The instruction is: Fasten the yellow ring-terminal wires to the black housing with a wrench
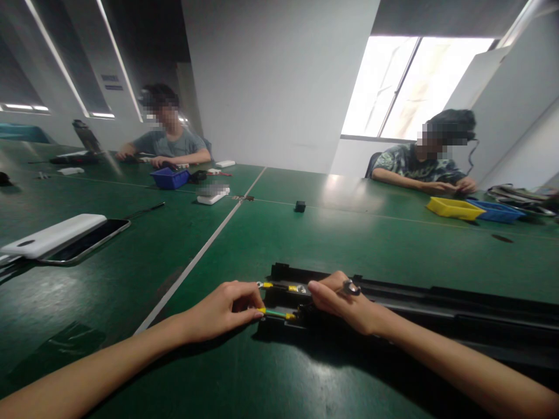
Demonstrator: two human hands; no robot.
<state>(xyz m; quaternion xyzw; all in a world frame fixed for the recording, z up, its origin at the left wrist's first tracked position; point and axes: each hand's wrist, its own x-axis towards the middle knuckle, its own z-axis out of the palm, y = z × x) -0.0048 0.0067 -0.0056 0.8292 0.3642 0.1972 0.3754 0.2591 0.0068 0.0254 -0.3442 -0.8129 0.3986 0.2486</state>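
My left hand (225, 308) pinches the near end of a short green-and-yellow wire (278, 313) between thumb and fingers. The wire's other yellow-sleeved end reaches into a long black channel-shaped housing (406, 297) lying across the table. Just beyond it runs a short black lead (279, 287) with yellow sleeves and a metal ring terminal at its left end. Over the housing's left part, my right hand (343, 299) is closed, fingers curled down beside that lead's right end. Whatever its fingertips hold is hidden. A dark ring sits on one of its fingers.
A small black block (300, 206) stands beyond the housing. At left lie a white power bank (65, 230) and a phone (87, 247). Blue (170, 178), yellow (454, 208) and another blue bin (498, 212) stand near two people seated across the green table (209, 372).
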